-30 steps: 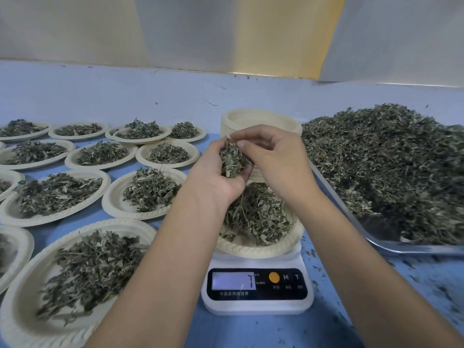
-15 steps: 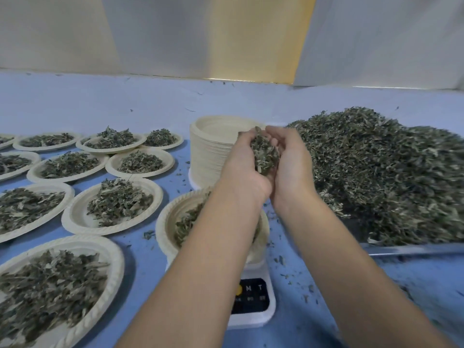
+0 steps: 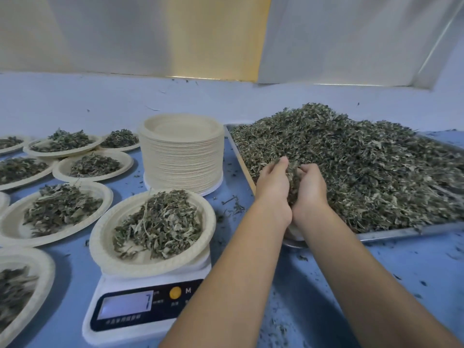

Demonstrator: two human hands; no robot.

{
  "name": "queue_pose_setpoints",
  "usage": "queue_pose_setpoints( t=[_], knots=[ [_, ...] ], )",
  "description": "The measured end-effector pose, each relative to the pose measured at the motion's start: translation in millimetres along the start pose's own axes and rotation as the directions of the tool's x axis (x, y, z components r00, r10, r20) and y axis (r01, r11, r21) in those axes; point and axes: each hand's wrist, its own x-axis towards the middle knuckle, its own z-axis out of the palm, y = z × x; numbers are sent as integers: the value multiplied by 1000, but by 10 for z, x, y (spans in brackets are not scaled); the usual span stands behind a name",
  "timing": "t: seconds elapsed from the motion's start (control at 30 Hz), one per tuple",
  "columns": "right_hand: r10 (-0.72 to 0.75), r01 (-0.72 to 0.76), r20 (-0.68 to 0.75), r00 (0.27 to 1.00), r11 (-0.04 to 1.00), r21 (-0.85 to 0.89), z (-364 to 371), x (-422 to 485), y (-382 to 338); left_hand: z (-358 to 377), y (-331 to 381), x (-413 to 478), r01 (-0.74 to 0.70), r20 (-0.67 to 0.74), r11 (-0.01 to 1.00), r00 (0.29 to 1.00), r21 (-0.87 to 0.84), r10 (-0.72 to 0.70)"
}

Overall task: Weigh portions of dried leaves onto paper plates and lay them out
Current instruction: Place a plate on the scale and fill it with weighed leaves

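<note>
Head view: left hand and right hand cup a clump of leaves together over the tray; bits could slip between them onto the tabletop before reaching the scale's plate.

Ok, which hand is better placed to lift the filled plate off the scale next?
Probably left. Both hands cup dried leaves over the tray, but the left hand sits nearer the paper plate on the scale, and the filled plates lie farther left. The right hand would cross over.
</note>
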Motion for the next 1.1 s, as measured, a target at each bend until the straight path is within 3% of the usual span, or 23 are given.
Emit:
queue_pose_setpoints(
  t=[0.1,0.27,0.4,0.57,0.97,1.1],
  knots=[
    [94,-98,46,995,990,98,-63,61,16,0,-64,41,-18,11,999,1000,-28,18],
    [131,-132,20,991,987,90,-77,128,16,-17,-21,4,-51,48,998,998,31,50],
    [18,-18,-39,999,1000,-6,-58,106,20,-51,-17,29,-113,76,993,991,20,111],
    [-287,281,-69,955,956,-83,-43,55,-3,-38,-38,-7,-164,97,985,983,52,159],
    [-418,429,103,903,858,-282,-13,71,73,-78,16,-21,-65,111,993,991,-102,77],
    [-398,417,135,907,890,-184,22,-6,84,-144,70,-68,-101,131,988,985,-118,117]
  ],
)
